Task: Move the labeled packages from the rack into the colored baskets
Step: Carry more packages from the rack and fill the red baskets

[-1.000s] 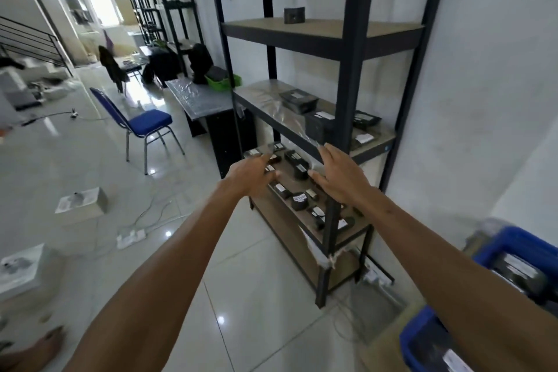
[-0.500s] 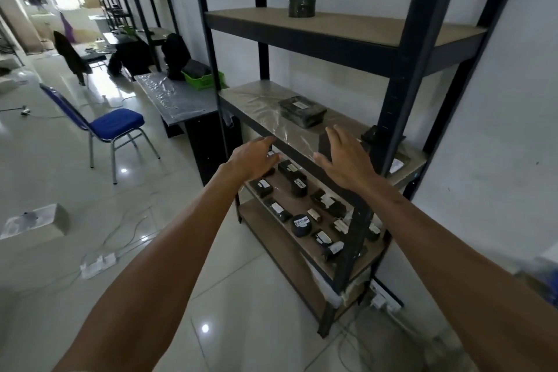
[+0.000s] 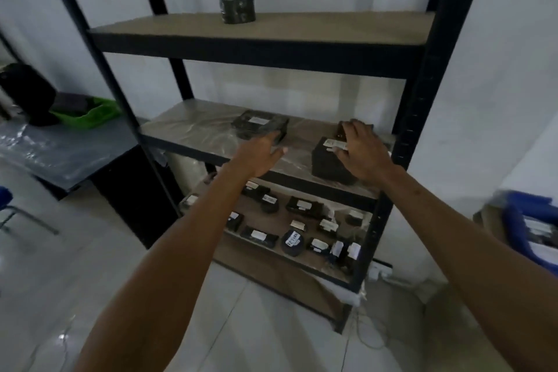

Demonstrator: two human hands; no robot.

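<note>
Both my arms reach out to the middle shelf of the black rack point(image 3: 422, 106). My left hand point(image 3: 259, 157) is stretched flat, its fingertips at the near edge of a flat wrapped package point(image 3: 256, 125). My right hand point(image 3: 362, 157) lies over the top of a black box point(image 3: 327, 164), fingers spread by its white label. One dark package point(image 3: 237, 10) stands on the top shelf. Small labeled packages crowd the lower shelf, including a round one point(image 3: 292, 242) marked RETURN. A blue basket point(image 3: 513, 214) sits at far right.

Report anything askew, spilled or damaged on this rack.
Nothing looks spilled or damaged. The small black labelled packages on the wooden lower shelf lie scattered at mixed angles; two near its front right corner stand tipped up. The clear plastic film over the middle shelf is wrinkled.
</note>
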